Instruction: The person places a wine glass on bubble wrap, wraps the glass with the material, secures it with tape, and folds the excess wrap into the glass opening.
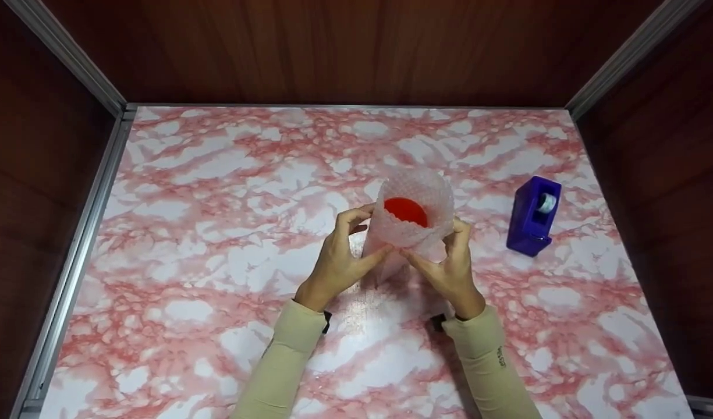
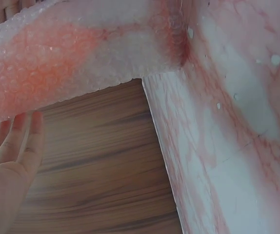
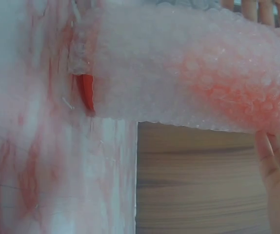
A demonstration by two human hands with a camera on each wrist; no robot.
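Observation:
A tube of clear bubble wrap (image 1: 417, 189) stands on the table between my two hands, wrapped around a red object. The object's round red top (image 1: 405, 212) shows inside the tube's open upper end. In the right wrist view, a red rim (image 3: 86, 92) peeks out at the tube's base; the rest is blurred behind the bubbles (image 2: 42, 63), so its kind is unclear. My left hand (image 1: 340, 256) grips the wrap from the left, my right hand (image 1: 452, 267) from the right. Both thumbs meet at the near side, while the fingers reach around the sides.
To the right, a blue tape dispenser (image 1: 531, 218) with a roll of clear tape (image 1: 546, 203) stands on the pink-and-white marbled table (image 1: 216, 262). Dark wood-patterned panels (image 1: 344, 52) with metal edging enclose the back and both sides.

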